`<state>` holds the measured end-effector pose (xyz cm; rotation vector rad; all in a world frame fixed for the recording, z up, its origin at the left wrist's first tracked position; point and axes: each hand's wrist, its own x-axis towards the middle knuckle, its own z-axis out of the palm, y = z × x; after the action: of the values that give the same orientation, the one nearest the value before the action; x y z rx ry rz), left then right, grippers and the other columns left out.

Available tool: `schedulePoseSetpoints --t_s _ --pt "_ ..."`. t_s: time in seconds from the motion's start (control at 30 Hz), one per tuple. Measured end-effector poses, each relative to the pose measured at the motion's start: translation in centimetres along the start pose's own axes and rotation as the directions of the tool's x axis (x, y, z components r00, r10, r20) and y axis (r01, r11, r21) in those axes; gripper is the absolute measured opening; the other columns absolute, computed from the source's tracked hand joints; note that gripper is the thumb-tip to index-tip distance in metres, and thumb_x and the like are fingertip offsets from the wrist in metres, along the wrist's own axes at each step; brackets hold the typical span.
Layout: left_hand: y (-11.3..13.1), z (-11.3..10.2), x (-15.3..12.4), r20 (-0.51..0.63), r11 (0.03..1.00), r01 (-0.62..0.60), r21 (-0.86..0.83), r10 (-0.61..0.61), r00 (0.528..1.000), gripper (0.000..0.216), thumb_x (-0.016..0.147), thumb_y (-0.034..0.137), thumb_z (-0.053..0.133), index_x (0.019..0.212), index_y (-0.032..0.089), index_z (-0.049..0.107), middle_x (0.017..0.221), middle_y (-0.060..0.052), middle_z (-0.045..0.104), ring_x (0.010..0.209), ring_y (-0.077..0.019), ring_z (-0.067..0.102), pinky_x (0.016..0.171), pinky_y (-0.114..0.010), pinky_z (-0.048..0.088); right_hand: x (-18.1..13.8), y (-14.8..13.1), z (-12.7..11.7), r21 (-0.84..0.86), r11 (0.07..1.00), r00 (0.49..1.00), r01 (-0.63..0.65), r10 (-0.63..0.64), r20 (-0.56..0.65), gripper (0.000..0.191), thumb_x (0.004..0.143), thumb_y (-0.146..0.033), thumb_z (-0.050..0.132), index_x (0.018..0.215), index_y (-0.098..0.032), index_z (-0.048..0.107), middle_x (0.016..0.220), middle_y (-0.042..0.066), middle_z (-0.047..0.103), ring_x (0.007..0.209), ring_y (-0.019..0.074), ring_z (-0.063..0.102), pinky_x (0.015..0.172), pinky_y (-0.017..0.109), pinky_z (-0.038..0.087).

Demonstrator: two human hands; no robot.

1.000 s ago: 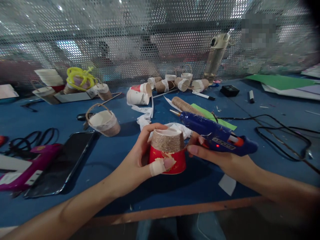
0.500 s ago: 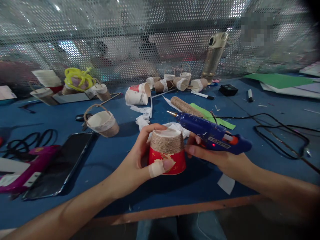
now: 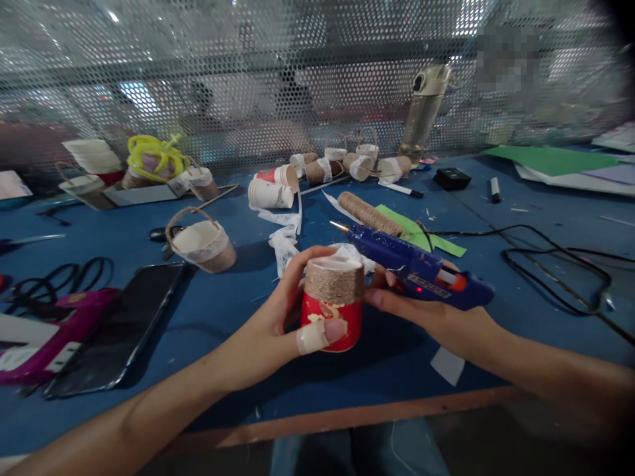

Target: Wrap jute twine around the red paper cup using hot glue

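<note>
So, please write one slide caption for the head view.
Left hand holds a red cup partly wrapped in twine; right hand, a blue glue gun.

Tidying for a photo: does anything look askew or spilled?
Near the mesh screen, several small baskets lie on their sides, oddly, since others stand upright. No spill shows around the red cup in the left hand.

The cup (image 3: 331,307) is gold-marked red, the glue gun (image 3: 404,260) blue.

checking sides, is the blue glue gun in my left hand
No, the blue glue gun is in the right hand.
</note>
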<state>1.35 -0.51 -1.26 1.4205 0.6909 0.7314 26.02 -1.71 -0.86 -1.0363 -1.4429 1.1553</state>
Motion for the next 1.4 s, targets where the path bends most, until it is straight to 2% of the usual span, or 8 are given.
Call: schedulePoseSetpoints --t_s 0.23,0.37,0.6,0.77,1.03,1.23,1.3,1.4 --pt "0.1 0.3 0.6 -0.036 0.998 0.056 0.017 -0.056 0.998 0.078 0.092 0.031 0.082 0.158 0.042 0.042 0.158 -0.001 0.061 0.144 -0.0318 0.058 0.119 -0.042 0.048 -0.2 0.2 0.1 -0.079 0.995 0.994 0.056 -0.063 -0.089 0.03 0.073 -0.023 0.094 0.076 -0.027 0.064 0.076 -0.004 0.076 0.071 0.0182 0.076 0.069 0.032 0.07" --pt "0.2 0.3 0.6 -0.076 0.995 0.088 -0.052 -0.092 0.993 0.078 0.088 0.033 0.085 0.156 0.038 0.046 0.157 -0.005 0.063 0.139 -0.0364 0.063 0.113 -0.045 0.055 -0.2 0.3 0.1 -0.057 0.997 0.998 0.045 -0.047 -0.042 0.03 0.075 -0.022 0.094 0.077 -0.027 0.065 0.075 -0.005 0.075 0.067 0.0168 0.075 0.07 0.032 0.07" --pt "0.2 0.0 0.5 -0.085 0.995 0.071 -0.065 -0.077 0.993 0.066 0.09 0.032 0.084 0.148 0.04 0.053 0.15 -0.002 0.068 0.138 -0.0315 0.064 0.11 -0.037 0.056 -0.2 -0.2 0.4 0.047 0.998 0.998 0.038 -0.036 -0.049 0.025 0.076 -0.018 0.091 0.074 -0.027 0.068 0.075 -0.004 0.075 0.068 0.0148 0.073 0.067 0.027 0.067" --pt "0.2 0.0 0.5 -0.079 0.996 0.059 -0.067 -0.064 0.995 0.066 0.091 0.032 0.083 0.149 0.039 0.054 0.15 -0.002 0.069 0.137 -0.0321 0.064 0.111 -0.039 0.055 -0.1 -0.2 0.4 0.072 0.997 0.999 0.024 -0.022 -0.028 0.027 0.075 -0.018 0.092 0.075 -0.027 0.066 0.074 -0.005 0.073 0.068 0.0145 0.073 0.068 0.027 0.066" --pt "0.0 -0.2 0.4 -0.052 0.999 0.024 -0.048 -0.026 0.998 0.07 0.092 0.026 0.082 0.154 0.041 0.053 0.156 0.0 0.064 0.139 -0.0318 0.064 0.113 -0.036 0.054 -0.3 0.5 -0.1 -0.061 0.997 0.998 0.038 -0.04 -0.039 0.026 0.079 -0.021 0.09 0.082 -0.027 0.065 0.08 -0.004 0.076 0.074 0.017 0.078 0.074 0.03 0.069" --pt "-0.1 0.0 0.6 -0.026 0.999 0.037 0.031 -0.036 0.999 0.085 0.093 0.03 0.082 0.164 0.048 0.037 0.159 0.004 0.061 0.148 -0.0277 0.055 0.12 -0.031 0.046 -0.3 1.2 -0.1 -0.033 0.999 0.99 0.036 -0.04 -0.132 0.032 0.068 -0.009 0.093 0.079 -0.027 0.069 0.082 -0.004 0.078 0.08 0.0187 0.079 0.077 0.031 0.07" --pt "0.0 0.0 0.5 -0.018 0.998 0.056 0.035 -0.055 0.998 0.091 0.092 0.032 0.084 0.165 0.05 0.033 0.161 0.005 0.059 0.15 -0.0285 0.053 0.12 -0.032 0.046 -0.4 1.3 0.1 -0.013 0.999 0.989 0.05 -0.051 -0.141 0.032 0.067 -0.011 0.094 0.08 -0.027 0.07 0.081 -0.004 0.077 0.077 0.0179 0.077 0.074 0.03 0.07" --pt "-0.1 0.1 0.4 -0.059 0.997 0.073 0.007 -0.073 0.996 0.09 0.09 0.032 0.086 0.163 0.049 0.038 0.162 0.005 0.059 0.15 -0.0295 0.053 0.119 -0.033 0.048 -0.5 1.1 0.4 0.004 0.997 0.989 0.071 -0.07 -0.126 0.026 0.074 -0.019 0.095 0.084 -0.028 0.072 0.079 -0.004 0.075 0.073 0.0161 0.074 0.069 0.028 0.069"
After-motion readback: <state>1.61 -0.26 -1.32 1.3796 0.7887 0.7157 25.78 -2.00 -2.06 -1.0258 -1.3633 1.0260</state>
